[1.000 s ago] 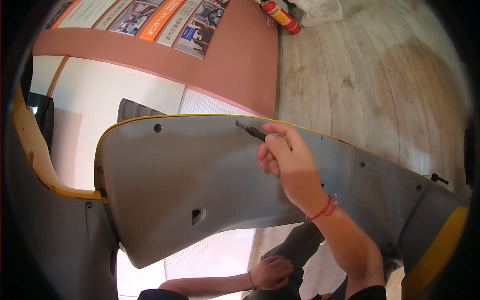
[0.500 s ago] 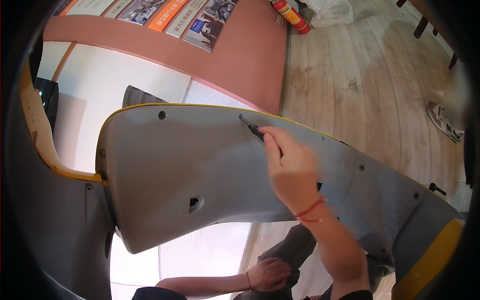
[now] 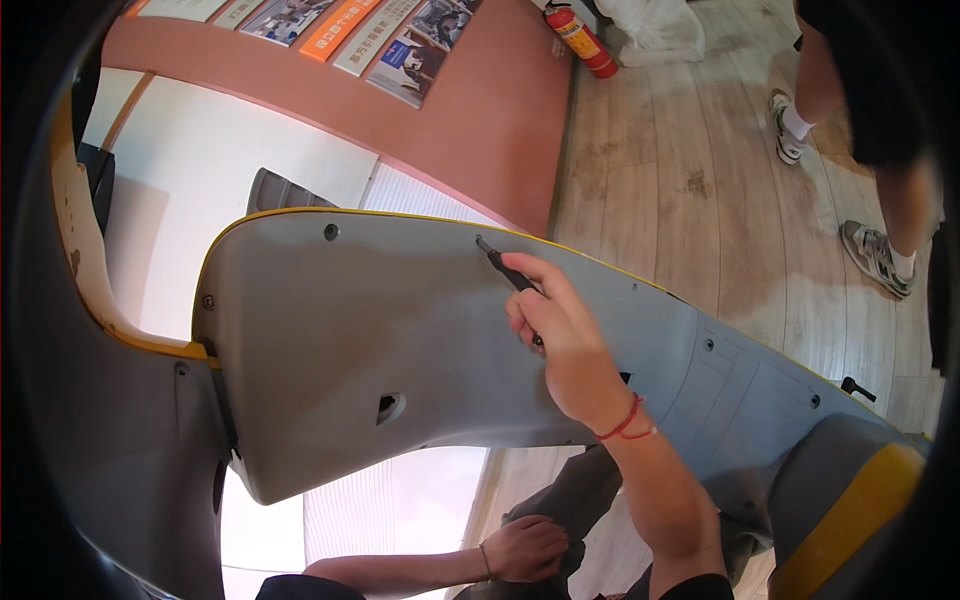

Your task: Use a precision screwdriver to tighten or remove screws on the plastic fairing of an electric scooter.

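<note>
A large grey plastic panel [image 3: 400, 340] with a yellow rim stretches across the view. My right hand [image 3: 560, 335] is closed around a black screwdriver [image 3: 497, 260], whose tip touches the panel close to its upper rim. A red string sits on that wrist. My left hand [image 3: 525, 548] rests low, below the panel, on my grey trouser leg and holds nothing I can make out. Small screws [image 3: 331, 232] dot the panel along its edge.
A second grey and yellow panel [image 3: 90, 330] stands at the left. A red fire extinguisher [image 3: 580, 38] lies by the pink wall with posters. Another person's legs and sneakers [image 3: 875, 255] stand on the wooden floor at the upper right.
The view has tilted, so panel and hand sit slightly lower and more to the right. Another person's legs have come into view at the upper right. My right hand stays on the screwdriver.
</note>
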The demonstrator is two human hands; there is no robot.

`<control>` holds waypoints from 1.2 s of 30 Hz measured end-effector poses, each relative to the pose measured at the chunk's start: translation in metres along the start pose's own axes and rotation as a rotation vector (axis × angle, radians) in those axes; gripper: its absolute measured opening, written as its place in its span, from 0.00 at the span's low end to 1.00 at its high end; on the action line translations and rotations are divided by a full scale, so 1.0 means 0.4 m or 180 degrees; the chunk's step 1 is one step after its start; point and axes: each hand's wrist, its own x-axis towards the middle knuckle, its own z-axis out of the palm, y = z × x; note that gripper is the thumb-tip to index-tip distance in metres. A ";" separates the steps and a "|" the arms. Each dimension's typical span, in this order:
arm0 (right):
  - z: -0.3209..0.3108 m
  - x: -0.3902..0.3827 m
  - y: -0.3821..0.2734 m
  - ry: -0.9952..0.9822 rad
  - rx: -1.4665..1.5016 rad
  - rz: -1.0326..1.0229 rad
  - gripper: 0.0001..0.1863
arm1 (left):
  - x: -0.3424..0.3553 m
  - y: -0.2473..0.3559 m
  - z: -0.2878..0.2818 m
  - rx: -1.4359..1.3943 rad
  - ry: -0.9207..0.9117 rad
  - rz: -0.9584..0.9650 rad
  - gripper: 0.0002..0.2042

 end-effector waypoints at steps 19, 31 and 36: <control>-0.052 0.007 -0.050 0.0156 0.2325 0.1055 0.15 | 0.000 0.004 -0.002 -0.0032 0.0072 0.0075 0.10; -0.031 0.006 -0.022 0.0357 -0.2510 -0.2186 0.18 | 0.002 0.006 -0.005 -0.0077 0.0155 0.0091 0.11; -0.016 0.009 0.000 0.0669 -0.2868 -0.2656 0.17 | -0.004 0.005 0.004 -0.0057 0.0130 0.0057 0.12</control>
